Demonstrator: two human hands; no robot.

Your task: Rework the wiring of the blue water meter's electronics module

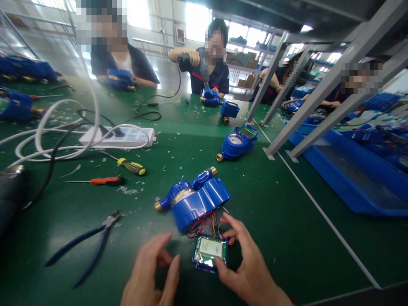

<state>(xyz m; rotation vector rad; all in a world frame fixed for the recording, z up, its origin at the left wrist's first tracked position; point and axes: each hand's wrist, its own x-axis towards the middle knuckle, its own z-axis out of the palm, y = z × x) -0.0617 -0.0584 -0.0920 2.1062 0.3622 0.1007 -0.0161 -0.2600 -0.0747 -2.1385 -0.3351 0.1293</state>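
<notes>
A blue water meter with brass ends lies opened on the green table. Red and yellow wires run from it to a small display module with a green board and LCD. My right hand grips that module, thumb on its lower edge and fingers at its right side. My left hand hovers just left of the module with fingers apart, holding nothing.
Blue-handled pliers lie at my left. Further back are an orange screwdriver, a yellow-black screwdriver, a white power strip with cables and another meter. Several people work across the table. Grey frame legs and a blue tray stand right.
</notes>
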